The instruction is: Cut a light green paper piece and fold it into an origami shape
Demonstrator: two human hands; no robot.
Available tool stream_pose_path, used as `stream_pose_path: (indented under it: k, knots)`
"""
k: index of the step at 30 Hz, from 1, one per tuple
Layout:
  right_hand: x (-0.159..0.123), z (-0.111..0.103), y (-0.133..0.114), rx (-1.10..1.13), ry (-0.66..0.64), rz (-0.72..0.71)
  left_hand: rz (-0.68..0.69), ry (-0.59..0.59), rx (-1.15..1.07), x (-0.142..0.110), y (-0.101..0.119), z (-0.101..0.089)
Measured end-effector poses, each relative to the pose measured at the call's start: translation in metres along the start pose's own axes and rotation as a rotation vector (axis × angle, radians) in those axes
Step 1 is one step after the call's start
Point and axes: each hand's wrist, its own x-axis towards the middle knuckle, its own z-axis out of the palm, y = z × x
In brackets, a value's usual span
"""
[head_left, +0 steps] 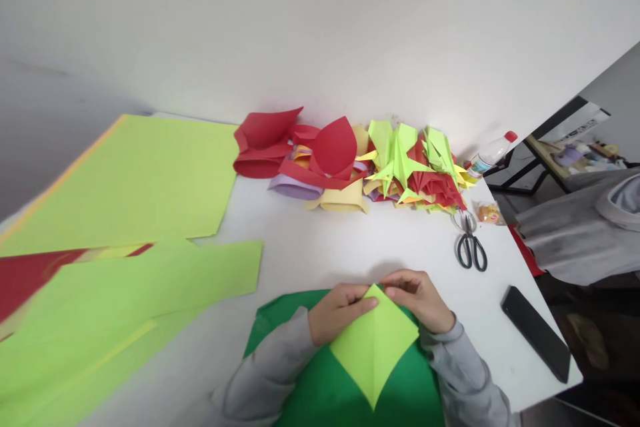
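Observation:
A yellow-green square of paper (375,350) is turned cornerwise, one point towards me, with a crease running down its middle. My left hand (341,310) pinches its upper left edge near the top corner, thumb lying on the paper. At the upper right edge my right hand (419,299) is closed with thumb and fingers on the paper by the same corner. Beneath both is a dark green sheet or cloth (313,390); I cannot tell which.
Large yellow-green sheets (135,180) and cut strips (200,273) cover the left. Along the wall lie rolled red paper pieces (333,150) and folded green paper shapes (400,157). On the right are scissors (470,250), a phone (537,333), a bottle (490,155) and a wrapped snack (489,213). Another person (585,227) is at far right.

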Motion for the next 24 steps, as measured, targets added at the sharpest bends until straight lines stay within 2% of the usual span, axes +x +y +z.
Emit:
stream_pose_path:
  k: [2, 5, 10, 18, 24]
  knots:
    - [-0.0001, 0.0028, 0.0025, -0.037, -0.036, -0.033, -0.004, -0.068, 0.043, 0.0008, -0.0023, 0.0024]
    - [0.0002, 0.0066, 0.0057, -0.092, -0.012, -0.088, -0.001, -0.107, 0.097, 0.0017, -0.0042, 0.0037]
    - [0.0003, 0.0065, 0.0032, -0.056, 0.035, -0.085, 0.004, -0.099, 0.157, 0.0012, -0.0030, 0.0030]
    - [0.0004, 0.0079, 0.0012, -0.066, 0.044, -0.108, 0.002, -0.087, 0.184, 0.0014, -0.0032, 0.0029]
    - [0.0014, 0.0062, 0.0039, 0.013, 0.144, -0.119, -0.005, -0.062, 0.184, 0.0018, -0.0044, 0.0022]
